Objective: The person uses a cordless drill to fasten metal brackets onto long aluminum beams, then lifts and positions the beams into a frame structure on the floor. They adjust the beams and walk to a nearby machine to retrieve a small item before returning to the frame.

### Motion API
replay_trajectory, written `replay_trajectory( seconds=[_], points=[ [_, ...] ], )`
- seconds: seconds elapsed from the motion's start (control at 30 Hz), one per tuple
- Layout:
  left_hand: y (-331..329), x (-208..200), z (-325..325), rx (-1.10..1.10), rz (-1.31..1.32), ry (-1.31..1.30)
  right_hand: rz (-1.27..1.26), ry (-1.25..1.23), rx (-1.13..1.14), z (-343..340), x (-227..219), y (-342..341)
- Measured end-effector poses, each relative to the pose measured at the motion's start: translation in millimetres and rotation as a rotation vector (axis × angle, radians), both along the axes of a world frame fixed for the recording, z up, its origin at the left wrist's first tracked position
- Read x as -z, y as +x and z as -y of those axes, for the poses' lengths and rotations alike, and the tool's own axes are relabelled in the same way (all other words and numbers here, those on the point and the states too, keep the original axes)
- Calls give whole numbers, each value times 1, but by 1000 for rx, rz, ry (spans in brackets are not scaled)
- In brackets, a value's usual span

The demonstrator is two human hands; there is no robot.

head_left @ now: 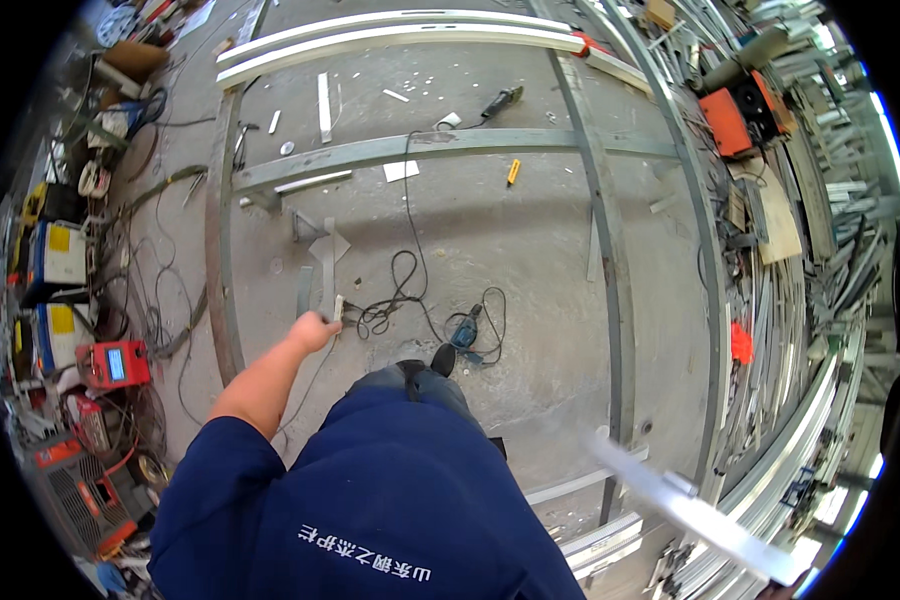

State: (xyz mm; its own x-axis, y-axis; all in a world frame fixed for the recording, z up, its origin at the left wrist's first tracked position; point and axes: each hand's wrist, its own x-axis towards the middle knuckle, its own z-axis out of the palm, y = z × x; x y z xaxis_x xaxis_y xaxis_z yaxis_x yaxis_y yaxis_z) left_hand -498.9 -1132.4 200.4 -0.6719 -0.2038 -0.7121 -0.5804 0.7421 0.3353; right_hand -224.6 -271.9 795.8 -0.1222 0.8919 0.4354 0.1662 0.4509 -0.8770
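Observation:
My left hand (pixel 315 331) reaches out low over the floor, its fingers closed round a small white power strip (pixel 338 308). Dark cords run from the strip toward a tangled black cable (pixel 382 312) beside it. A blue power drill (pixel 464 332) lies on the floor in front of my shoe (pixel 443 360), with its cord looped around it. Flat grey metal strips (pixel 328 268) lie just beyond my left hand. My right hand does not show. At the lower right, a pale metal bar (pixel 695 515) is smeared by motion; what holds it, if anything, cannot be seen.
Steel frame beams (pixel 410 147) cross the floor, with white rails (pixel 400 38) on the far side. An angle grinder (pixel 500 102) and a yellow utility knife (pixel 513 172) lie farther out. A red machine (pixel 113 366) stands left; metal profiles (pixel 820 390) are piled right.

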Motion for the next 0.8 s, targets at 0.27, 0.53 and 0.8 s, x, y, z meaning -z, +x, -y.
replay_trajectory(
  seconds=[0.27, 0.53, 0.8],
  points=[
    [-78, -161, -125, 409, -916, 42, -174, -373, -931, -81, 110, -299],
    [-167, -226, -93, 828, -964, -319, -265, -1061, -1268, 222, 380, -533],
    [-194, -195, 53, 782, -725, -446, -174, -1648, -890, 501, 545, -593]
  ],
)
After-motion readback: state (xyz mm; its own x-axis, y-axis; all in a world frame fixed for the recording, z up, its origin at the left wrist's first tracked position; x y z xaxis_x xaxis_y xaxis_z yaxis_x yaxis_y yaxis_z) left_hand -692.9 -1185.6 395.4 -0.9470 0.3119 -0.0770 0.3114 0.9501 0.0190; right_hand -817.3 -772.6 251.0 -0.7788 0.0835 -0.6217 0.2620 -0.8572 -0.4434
